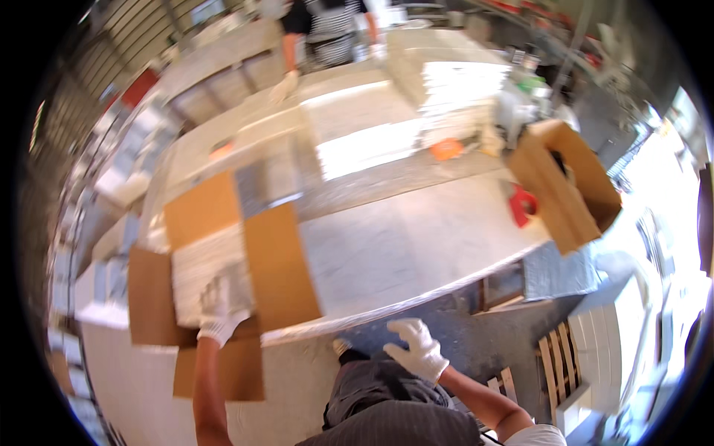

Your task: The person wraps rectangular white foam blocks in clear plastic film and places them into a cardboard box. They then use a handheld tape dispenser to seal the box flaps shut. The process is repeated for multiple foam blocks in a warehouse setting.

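An open cardboard box point(282, 267) with its flaps folded outward stands at the left end of the table. Flat white, faintly ribbed contents point(195, 271) fill it; what they are I cannot make out. Over the near part of these contents lies my left hand point(219, 308), in a white knit glove, its fingers stretched out and blurred. It seems to hold nothing. My right hand point(418, 349), gloved the same way, hangs in the air in front of my body beyond the table's near edge. Its thumb and fingers are apart, with nothing between them.
A second open cardboard box point(569, 182) tilts at the table's right end, beside a red tape dispenser point(523, 205). White stacks point(372, 145) and an orange object point(447, 149) sit farther back. Across the table point(394, 230) a person point(331, 33) in a striped apron works. Wooden pallets point(559, 360) lie at right.
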A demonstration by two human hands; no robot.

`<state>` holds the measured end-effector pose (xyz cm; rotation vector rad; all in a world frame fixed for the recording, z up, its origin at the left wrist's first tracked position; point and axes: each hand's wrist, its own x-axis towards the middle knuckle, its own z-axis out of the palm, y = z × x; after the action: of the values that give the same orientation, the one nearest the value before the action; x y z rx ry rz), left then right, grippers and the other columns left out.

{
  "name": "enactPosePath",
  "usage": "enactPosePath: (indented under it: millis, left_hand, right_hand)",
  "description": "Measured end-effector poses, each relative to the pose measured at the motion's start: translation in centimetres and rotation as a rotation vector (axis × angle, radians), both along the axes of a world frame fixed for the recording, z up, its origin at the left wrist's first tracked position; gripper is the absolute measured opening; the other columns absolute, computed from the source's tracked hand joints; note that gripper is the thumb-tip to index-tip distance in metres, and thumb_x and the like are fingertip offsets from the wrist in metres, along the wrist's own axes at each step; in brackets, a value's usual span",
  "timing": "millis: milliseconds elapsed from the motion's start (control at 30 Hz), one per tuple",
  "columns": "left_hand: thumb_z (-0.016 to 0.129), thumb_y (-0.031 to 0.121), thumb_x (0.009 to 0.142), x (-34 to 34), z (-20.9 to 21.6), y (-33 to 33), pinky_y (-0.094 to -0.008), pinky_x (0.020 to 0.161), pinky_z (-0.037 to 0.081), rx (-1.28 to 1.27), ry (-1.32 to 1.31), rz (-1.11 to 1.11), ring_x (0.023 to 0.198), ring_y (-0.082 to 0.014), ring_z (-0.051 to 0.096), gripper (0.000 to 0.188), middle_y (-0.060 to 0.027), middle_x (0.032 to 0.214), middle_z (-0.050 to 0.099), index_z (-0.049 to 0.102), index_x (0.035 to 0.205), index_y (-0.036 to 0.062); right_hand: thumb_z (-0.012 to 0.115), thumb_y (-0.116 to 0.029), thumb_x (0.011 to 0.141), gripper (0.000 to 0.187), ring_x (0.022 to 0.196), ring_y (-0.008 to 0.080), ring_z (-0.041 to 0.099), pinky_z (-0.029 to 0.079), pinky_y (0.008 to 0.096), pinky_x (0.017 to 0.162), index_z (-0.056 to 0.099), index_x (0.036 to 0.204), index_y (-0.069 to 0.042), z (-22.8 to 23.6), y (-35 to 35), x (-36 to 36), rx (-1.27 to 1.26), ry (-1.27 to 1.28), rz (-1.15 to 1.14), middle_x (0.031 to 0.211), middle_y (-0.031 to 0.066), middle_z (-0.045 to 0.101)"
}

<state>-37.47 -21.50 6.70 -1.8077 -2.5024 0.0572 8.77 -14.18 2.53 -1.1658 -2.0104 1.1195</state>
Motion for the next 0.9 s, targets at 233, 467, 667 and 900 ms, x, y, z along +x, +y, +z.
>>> enactPosePath:
  millis: [233, 467, 667, 900]
  left_hand:
    - [0.061, 0.022, 0.097, 24.3, 3.8, 9.3, -0.033, 0.076, 0.053, 0.243, -0.825, -0.115, 0.084, -0.0208, 0.067, 0.018, -0.0083, 0.093, 0.069, 0.071, 0.102, 0.0079]
    - [0.063, 0.043, 0.093, 40.6, -2.4, 11.1, -0.0477, 0.066, 0.049, -0.276, -0.963, -0.752, 0.071, -0.0365, 0.065, 0.038, -0.0152, 0.073, 0.066, 0.07, 0.081, 0.0082]
    - [0.059, 0.038, 0.096, 38.7, -5.5, 20.3, -0.0465, 0.064, 0.051, -0.153, -0.859, -0.768, 0.075, -0.0355, 0.067, 0.033, -0.0161, 0.083, 0.069, 0.068, 0.089, 0.0071]
    - [0.059, 0.021, 0.096, 43.5, -4.4, 28.3, -0.0439, 0.068, 0.051, 0.018, -0.937, -0.874, 0.08, -0.0363, 0.067, 0.017, -0.0169, 0.092, 0.069, 0.065, 0.103, 0.0071]
  right_hand:
    - [0.078, -0.022, 0.082, 0.044, 0.091, 0.0209, 0.061, 0.052, 0.0339, 0.082, 0.064, 0.121, -0.009, -3.3, -1.3, 12.2, -0.267, -0.117, -0.306, 0.109, 0.0099, 0.058]
    - [0.075, -0.019, 0.085, 0.042, 0.091, 0.0207, 0.061, 0.052, 0.0346, 0.083, 0.063, 0.124, -0.008, -5.4, 2.1, 12.2, -0.208, 0.004, -0.318, 0.107, 0.012, 0.057]
    - [0.072, -0.029, 0.088, 0.043, 0.099, 0.0247, 0.061, 0.052, 0.0372, 0.089, 0.063, 0.124, -0.008, -3.1, 10.3, 14.3, -0.093, -0.081, -0.216, 0.116, 0.0145, 0.06]
    - [0.074, -0.024, 0.087, 0.038, 0.095, 0.0228, 0.062, 0.052, 0.0339, 0.085, 0.065, 0.119, -0.006, -0.7, 18.7, 20.5, -0.147, 0.061, -0.426, 0.108, 0.0116, 0.06]
